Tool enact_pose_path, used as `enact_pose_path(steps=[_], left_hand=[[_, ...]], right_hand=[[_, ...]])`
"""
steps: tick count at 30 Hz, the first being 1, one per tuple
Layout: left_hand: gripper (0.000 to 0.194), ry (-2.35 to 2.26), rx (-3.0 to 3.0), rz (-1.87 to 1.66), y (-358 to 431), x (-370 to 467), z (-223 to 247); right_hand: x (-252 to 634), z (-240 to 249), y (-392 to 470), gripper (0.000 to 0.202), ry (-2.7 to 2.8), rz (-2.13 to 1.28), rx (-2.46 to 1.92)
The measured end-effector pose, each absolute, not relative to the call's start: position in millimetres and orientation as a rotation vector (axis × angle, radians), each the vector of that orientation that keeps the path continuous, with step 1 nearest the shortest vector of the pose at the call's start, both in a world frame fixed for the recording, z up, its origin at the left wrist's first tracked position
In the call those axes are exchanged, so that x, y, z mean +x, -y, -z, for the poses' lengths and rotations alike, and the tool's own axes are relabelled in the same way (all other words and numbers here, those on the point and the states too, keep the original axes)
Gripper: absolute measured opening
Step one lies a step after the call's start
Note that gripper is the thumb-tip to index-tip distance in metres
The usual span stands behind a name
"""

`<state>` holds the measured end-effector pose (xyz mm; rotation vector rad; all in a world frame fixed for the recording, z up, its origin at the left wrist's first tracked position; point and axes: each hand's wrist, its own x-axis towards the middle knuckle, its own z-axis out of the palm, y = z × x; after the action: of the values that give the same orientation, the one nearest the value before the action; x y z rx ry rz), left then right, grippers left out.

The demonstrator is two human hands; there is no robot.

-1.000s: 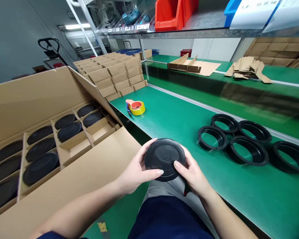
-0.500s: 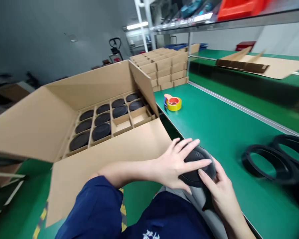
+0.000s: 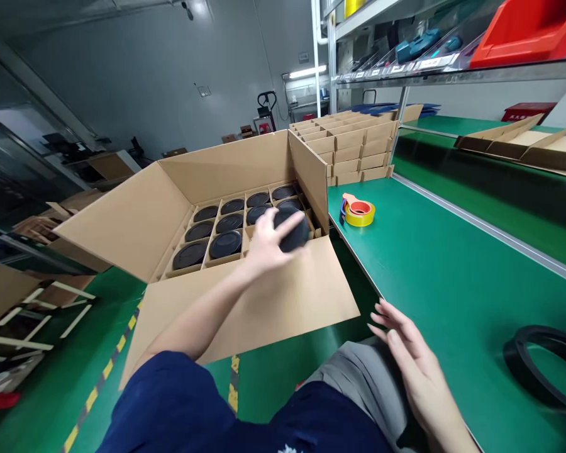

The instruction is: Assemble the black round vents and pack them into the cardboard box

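Observation:
My left hand [image 3: 270,246] grips a black round part [image 3: 293,230], shaped like a short cylinder, and holds it tilted over the near right side of an open cardboard box [image 3: 231,154]. Motion blurs the fingers a little. Inside the box, cardboard dividers form square cells, and most cells in view hold a matching black round part [image 3: 226,244]. The near right cells are partly hidden behind my hand and the part. By the workbench's edge, my right hand [image 3: 412,358] is open with its fingers apart, holding nothing.
On the green workbench [image 3: 434,264] lie a tape dispenser with yellow tape [image 3: 360,214] and a black ring [image 3: 542,365]. Stacked cardboard dividers [image 3: 353,145] stand at its far end. Above runs a shelf with a red bin [image 3: 528,34]. The box's near flap [image 3: 264,302] hangs outward.
My left hand has carried the black round part from my lap, left and forward, to above the box. My right hand has let go of it. The view has turned.

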<state>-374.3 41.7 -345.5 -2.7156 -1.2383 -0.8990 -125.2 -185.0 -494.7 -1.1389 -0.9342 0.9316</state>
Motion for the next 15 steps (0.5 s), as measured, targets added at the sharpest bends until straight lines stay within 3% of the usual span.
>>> enact_pose_path(steps=[4,9,15], left_hand=[[0.094,1.926,-2.461,0.724,-125.3,-426.6,351.5],[0.093,1.994,-2.643,0.646,-154.2,-446.5,382.0],[0.051,1.937,-2.774,0.831,-134.5,-440.5,382.6]], right_hand=[[-95.6,509.3,203.2,0.055,0.788,-0.956,-1.323],[-85.8,525.5,223.7,0.052,0.714,-0.889,-1.436],[-82.4,521.0,226.1,0.036,0.754,-0.779,-1.517]])
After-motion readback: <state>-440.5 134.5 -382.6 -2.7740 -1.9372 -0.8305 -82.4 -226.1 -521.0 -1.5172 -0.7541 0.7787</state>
